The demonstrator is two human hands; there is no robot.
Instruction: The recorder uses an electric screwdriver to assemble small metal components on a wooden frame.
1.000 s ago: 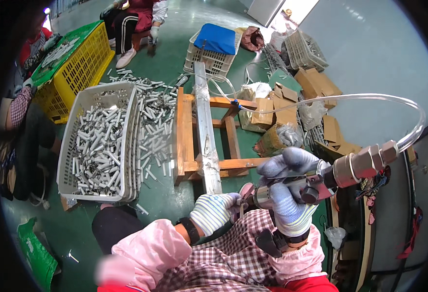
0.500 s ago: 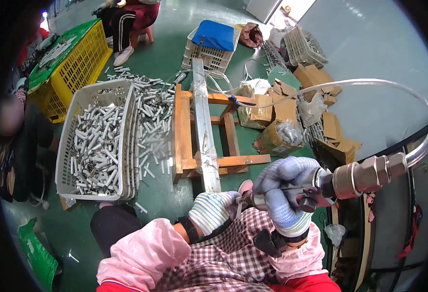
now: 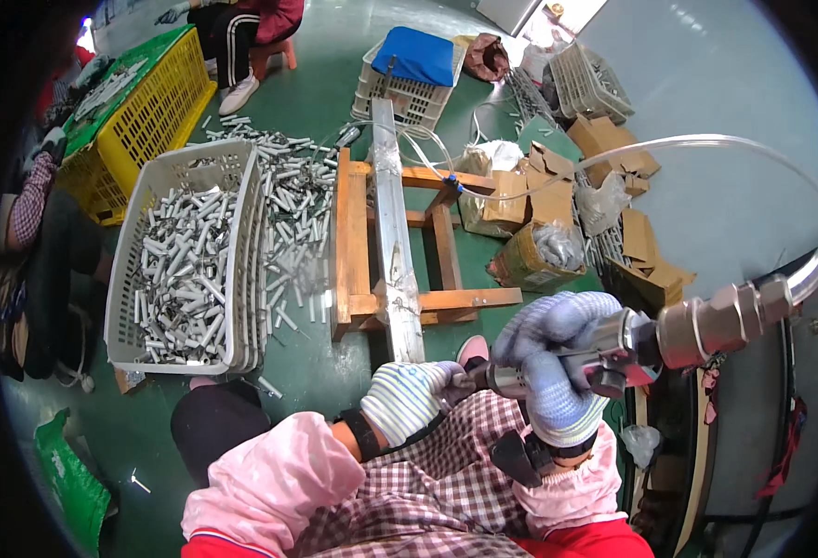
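Note:
My right hand (image 3: 558, 367), in a striped knit glove, grips a metal air tool (image 3: 630, 342). Its nose points left and a clear air hose (image 3: 697, 142) is coupled to its other end. Facing it, my left hand (image 3: 404, 400) is closed in a pinch at the tool's tip. What sits between those gloved fingers is too small and covered to name. Both hands are above my checked apron (image 3: 427, 465), in front of a wooden frame (image 3: 344, 251) that has a metal bar (image 3: 390, 223) lying along it.
On my left, a white crate (image 3: 120, 307) holds many small silver tubes, with more tubes (image 3: 302, 200) scattered on the floor beside it. A yellow crate (image 3: 148, 102) stands behind. Other people sit at the left and far left. Cardboard boxes (image 3: 530, 265) line the right.
The view has shifted slightly. The air tool has moved a little right and down with my right hand. The small metal piece that showed below my left fingers is no longer visible.

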